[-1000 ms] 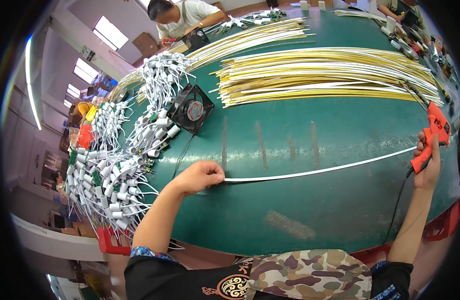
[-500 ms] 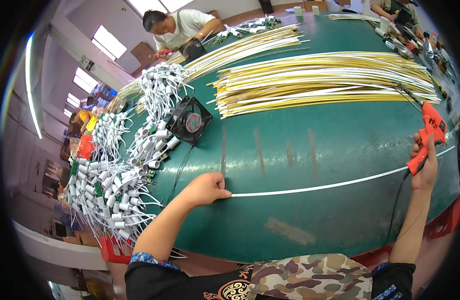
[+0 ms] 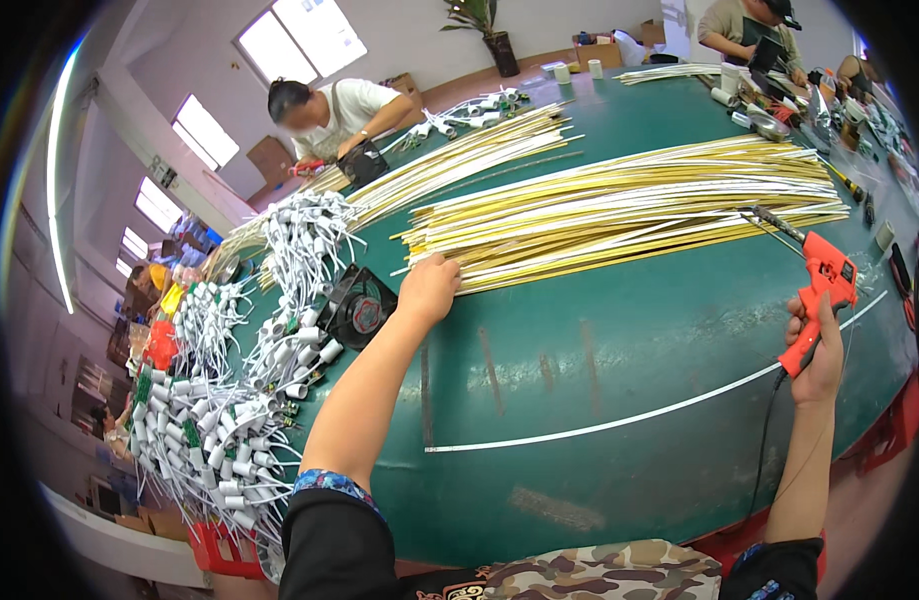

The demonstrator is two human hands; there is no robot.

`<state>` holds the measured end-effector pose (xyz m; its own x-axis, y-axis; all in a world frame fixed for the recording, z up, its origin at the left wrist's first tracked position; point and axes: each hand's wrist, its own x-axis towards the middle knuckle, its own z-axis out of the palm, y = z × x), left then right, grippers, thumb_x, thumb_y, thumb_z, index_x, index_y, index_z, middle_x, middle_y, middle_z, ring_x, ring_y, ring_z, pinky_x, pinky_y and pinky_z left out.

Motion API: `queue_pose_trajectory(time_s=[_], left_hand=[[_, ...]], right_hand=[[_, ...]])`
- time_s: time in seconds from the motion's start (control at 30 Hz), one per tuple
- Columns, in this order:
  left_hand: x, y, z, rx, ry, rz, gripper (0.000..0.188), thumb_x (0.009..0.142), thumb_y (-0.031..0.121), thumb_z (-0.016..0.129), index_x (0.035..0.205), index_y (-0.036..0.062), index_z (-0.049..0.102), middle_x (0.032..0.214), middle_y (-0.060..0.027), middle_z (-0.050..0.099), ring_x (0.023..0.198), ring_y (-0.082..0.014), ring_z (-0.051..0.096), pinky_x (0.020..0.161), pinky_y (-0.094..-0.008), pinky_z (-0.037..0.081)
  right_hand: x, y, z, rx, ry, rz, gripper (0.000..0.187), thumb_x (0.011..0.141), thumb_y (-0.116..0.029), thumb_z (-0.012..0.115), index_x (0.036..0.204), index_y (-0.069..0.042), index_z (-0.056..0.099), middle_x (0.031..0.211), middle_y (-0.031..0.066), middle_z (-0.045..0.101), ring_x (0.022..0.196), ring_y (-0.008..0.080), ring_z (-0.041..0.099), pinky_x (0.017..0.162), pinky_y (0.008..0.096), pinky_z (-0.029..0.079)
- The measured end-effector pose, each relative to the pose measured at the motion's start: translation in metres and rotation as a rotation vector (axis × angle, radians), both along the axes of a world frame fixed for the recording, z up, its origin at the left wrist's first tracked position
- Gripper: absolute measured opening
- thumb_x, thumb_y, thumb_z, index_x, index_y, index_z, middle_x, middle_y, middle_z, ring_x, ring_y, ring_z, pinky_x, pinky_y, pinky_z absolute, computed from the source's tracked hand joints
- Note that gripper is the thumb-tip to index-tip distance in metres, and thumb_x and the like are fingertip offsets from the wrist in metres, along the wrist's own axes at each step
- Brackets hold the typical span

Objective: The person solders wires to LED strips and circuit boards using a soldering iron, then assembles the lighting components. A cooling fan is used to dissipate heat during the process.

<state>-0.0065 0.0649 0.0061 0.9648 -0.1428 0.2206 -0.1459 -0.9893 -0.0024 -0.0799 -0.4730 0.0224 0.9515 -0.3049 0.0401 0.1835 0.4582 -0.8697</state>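
Observation:
My right hand (image 3: 817,350) is wrapped round the handle of a red soldering gun (image 3: 829,270), whose metal tip points up and left toward the bundled strips. My left hand (image 3: 429,288) rests at the left ends of a wide bundle of thin white and yellow strips (image 3: 619,205). Its fingers are curled together, and the fingertips are hidden against the strip ends. One long white strip (image 3: 599,427) lies alone on the green table (image 3: 679,330), its left end beside a dark line mark and its right part passing by my right hand.
A black fan (image 3: 359,308) stands left of my left forearm. Piles of white lamp holders with cables (image 3: 214,430) cover the left side. More strips (image 3: 469,160) lie farther back, near a seated person (image 3: 344,120). Tools and a jar clutter the right edge; another person works far right.
My left hand has let go of the single white strip's left end and moved up and away to the bundle. My right hand still holds the soldering gun. The view has shifted.

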Motion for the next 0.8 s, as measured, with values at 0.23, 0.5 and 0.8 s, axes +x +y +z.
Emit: queue_pose_trajectory(time_s=[0.23,0.5,0.8], left_hand=[[0.017,-0.002,0.019,-0.077,-0.028,0.078,0.022,0.086,0.023,0.063,0.1,0.0057,0.063,0.103,-0.0159,0.061,0.098,-0.0361,0.06,0.082,-0.0444,0.05],[0.042,0.011,0.014,0.023,-0.036,0.162,0.015,0.084,0.023,0.062,0.09,0.0116,0.069,0.095,-0.0143,0.064,0.092,-0.0364,0.062,0.08,-0.046,0.05],[-0.037,0.004,0.056,-1.041,0.713,-0.058,0.015,0.09,0.019,0.064,0.082,0.0083,0.058,0.071,0.0068,0.05,0.06,-0.0035,0.041,0.053,-0.0197,0.032]], right_hand=[[-0.001,0.0,0.007,0.033,-0.007,-0.011,0.033,0.096,-0.033,0.056,0.113,-0.006,0.053,0.088,0.006,0.062,0.067,0.0064,0.054,0.059,0.0175,0.045],[-0.004,0.006,0.01,0.05,0.008,-0.021,0.03,0.096,-0.032,0.056,0.111,-0.005,0.052,0.087,0.0068,0.06,0.067,0.007,0.053,0.058,0.0179,0.045],[-0.005,-0.008,0.016,0.08,-0.058,-0.065,0.032,0.097,-0.033,0.055,0.112,-0.004,0.054,0.088,0.0074,0.06,0.069,0.0076,0.053,0.059,0.0182,0.045]])
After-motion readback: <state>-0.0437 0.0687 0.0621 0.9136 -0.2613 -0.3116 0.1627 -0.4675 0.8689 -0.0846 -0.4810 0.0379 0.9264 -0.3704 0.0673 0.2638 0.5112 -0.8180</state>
